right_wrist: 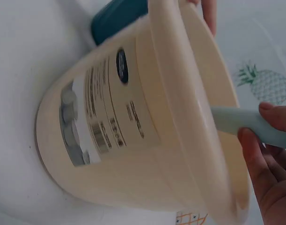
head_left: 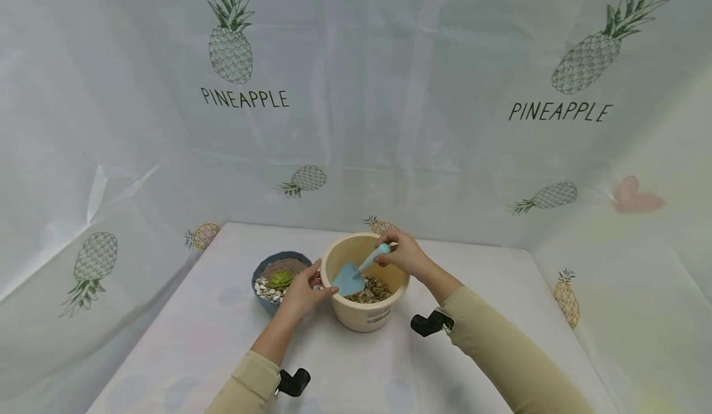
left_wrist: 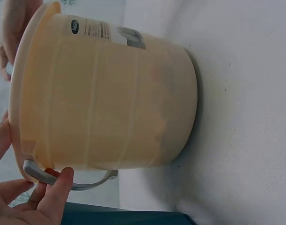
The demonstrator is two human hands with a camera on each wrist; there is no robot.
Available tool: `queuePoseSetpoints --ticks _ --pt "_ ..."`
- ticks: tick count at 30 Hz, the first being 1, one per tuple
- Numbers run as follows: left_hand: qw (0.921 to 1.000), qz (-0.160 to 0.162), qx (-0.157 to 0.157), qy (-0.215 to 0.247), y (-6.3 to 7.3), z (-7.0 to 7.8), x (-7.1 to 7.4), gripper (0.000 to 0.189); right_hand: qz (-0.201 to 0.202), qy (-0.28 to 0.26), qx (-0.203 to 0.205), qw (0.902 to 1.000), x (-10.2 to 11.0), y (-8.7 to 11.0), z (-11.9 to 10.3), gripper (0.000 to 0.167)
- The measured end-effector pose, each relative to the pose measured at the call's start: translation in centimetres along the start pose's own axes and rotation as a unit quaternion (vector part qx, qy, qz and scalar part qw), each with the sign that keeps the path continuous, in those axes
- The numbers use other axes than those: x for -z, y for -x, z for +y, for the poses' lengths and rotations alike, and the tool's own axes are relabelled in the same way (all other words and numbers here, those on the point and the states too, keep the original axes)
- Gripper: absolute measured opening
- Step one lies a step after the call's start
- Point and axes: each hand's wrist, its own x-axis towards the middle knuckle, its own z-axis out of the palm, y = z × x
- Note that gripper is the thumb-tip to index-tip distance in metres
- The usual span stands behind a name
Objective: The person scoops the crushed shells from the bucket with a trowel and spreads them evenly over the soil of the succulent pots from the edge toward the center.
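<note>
A cream plastic bucket point(head_left: 356, 318) stands on the white table, with brown gravel-like bits point(head_left: 377, 290) in its bottom. My left hand point(head_left: 301, 293) grips the bucket's left side at the rim. In the left wrist view its fingers are at the grey carrying handle point(left_wrist: 89, 185), while the thumb is at the rim. Above the bucket's mouth, my right hand point(head_left: 406, 256) holds a light blue trowel point(head_left: 348, 280) by its handle. The trowel's blade slants down to the left inside the bucket, near the bits. Whether the blade carries anything cannot be told.
Close behind my left hand sits a blue-grey bowl point(head_left: 260, 269) with white pebbles point(head_left: 269, 291), a green succulent point(head_left: 280, 279) and brown matter. A pineapple-print curtain point(head_left: 389, 123) surrounds the table point(head_left: 478, 315) at the back and sides.
</note>
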Motion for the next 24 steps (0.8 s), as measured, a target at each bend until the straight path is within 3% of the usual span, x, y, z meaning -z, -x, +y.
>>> queuePoseSetpoints --ticks 10,19,24 --pt "0.9999 -0.003 0.01 0.002 0.1 0.0 -0.4 0.084 -0.02 0.045 0.013 0.9987 0.4 -0.5 1.8 0.017" --pt "0.9999 0.004 0.01 -0.004 0.0 0.0 -0.1 0.084 -0.052 0.11 0.059 0.9909 0.7 -0.7 1.1 0.015" --pt "0.9999 0.006 0.012 -0.006 0.0 0.0 -0.2 0.083 -0.07 0.137 0.063 0.9862 1.0 -1.1 1.4 0.016"
